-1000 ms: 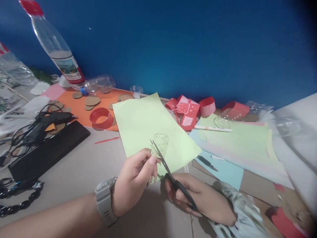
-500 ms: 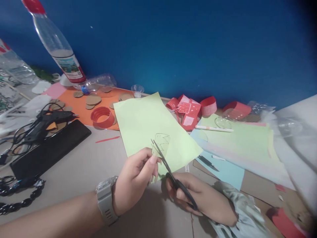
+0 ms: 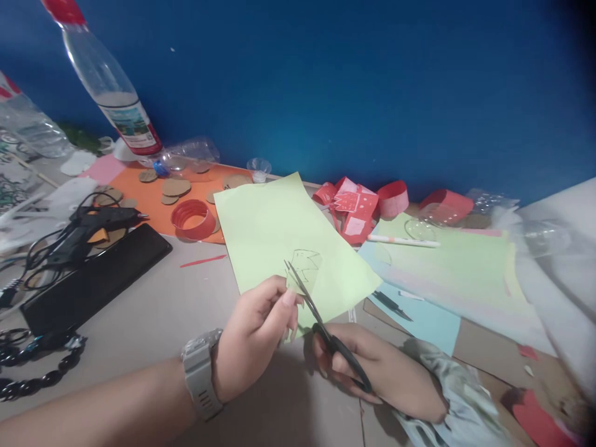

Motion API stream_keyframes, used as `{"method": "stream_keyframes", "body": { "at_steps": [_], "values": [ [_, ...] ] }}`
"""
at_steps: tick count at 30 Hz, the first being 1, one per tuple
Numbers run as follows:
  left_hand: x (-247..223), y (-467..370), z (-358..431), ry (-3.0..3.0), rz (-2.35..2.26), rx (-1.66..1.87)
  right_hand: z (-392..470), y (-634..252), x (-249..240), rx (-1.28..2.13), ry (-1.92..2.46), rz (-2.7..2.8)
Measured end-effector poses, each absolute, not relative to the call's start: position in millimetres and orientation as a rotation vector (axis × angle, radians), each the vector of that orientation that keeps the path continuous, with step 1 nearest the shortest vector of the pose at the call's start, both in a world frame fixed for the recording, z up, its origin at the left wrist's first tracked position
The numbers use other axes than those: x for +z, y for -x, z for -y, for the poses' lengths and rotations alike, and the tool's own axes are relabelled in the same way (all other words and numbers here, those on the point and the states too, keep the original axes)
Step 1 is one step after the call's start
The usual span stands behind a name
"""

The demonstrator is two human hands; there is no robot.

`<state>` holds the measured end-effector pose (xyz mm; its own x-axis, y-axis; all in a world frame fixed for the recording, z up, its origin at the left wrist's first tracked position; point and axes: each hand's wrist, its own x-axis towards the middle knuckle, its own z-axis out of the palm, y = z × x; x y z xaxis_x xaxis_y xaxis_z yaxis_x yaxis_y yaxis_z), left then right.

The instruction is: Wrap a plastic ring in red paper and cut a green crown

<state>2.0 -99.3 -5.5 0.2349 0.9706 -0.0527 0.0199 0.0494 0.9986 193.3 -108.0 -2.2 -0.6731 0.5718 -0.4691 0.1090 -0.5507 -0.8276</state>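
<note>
Between the thumb and fingers of my left hand (image 3: 263, 332) is a small piece of pale green paper (image 3: 308, 273) with a zigzag shape drawn on it in dark lines. My right hand (image 3: 372, 366) is wrapped round the black handles of a pair of scissors (image 3: 342, 351). Their narrow blades, slightly apart at the tips, lie across the left part of the small piece, close to my left fingertips. Beneath both hands' work spreads a larger light green sheet (image 3: 265, 230). A grey watch (image 3: 201, 372) circles my left wrist.
A glue gun (image 3: 100, 220) with a looped cord rests by a long black case (image 3: 97, 279). Behind are an orange sheet (image 3: 139, 192) with cardboard discs, a red ring (image 3: 193, 219) and an upright bottle (image 3: 112, 93). Red paper pieces (image 3: 358, 208) and a craft knife (image 3: 393, 305) lie right.
Almost nothing differs. Both hands, the scissors and the small green piece hold nearly the same position, with only a very slight shift of the view.
</note>
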Motion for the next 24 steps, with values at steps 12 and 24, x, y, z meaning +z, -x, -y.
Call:
{"method": "stream_keyframes", "body": {
  "at_steps": [12, 24],
  "values": [
    [-4.3, -2.9, 100.7, -1.266, -1.043, 1.008, 108.2, -195.7, -4.3, 2.267, 1.086, 1.419],
    [-3.8, -1.9, 100.5, -1.29, -1.037, 1.01, 105.6, -194.8, -0.7, 2.272, 1.054, 1.47]
  ]
}}
